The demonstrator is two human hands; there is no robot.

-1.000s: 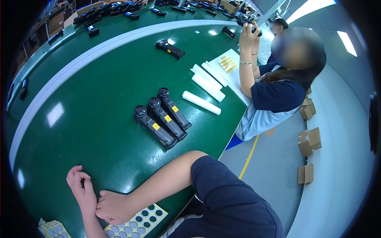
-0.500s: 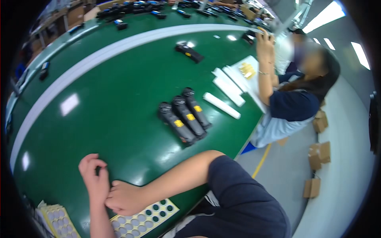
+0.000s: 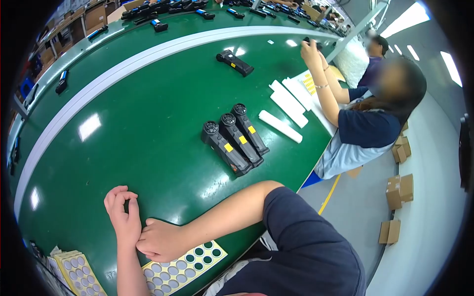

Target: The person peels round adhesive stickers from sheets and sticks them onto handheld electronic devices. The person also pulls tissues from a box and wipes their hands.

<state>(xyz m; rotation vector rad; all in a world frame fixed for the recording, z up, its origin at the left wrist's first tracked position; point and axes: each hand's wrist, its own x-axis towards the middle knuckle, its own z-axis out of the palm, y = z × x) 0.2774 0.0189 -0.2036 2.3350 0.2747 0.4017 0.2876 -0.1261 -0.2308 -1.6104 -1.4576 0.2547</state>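
Observation:
My left hand [image 3: 123, 213] is raised over the green table with its fingers loosely curled, the thumb apart and nothing between them. Against its wrist rests my right hand [image 3: 164, 240], closed in a fist; part of its fingers is hidden. Under my right forearm lies a sheet of round stickers [image 3: 185, 269], with grey discs on one part and dark green circles showing at its right end. Farther forward, three black handheld devices [image 3: 236, 140] with round vented heads and yellow labels lie side by side, out of reach of both hands.
A stack of round-sticker sheets [image 3: 79, 274] lies at the lower left. White strips [image 3: 289, 108] and another black device [image 3: 234, 62] lie farther off. At right, a co-worker [image 3: 368, 123] holds a dark object. A white rail [image 3: 98, 81] curves across the table [image 3: 148, 143]; cartons [image 3: 399, 191] stand along the floor.
The view has shifted slightly. My right hand stays against my left wrist. The co-worker's hands have come lower and left, showing the yellow label sheet beside them differently.

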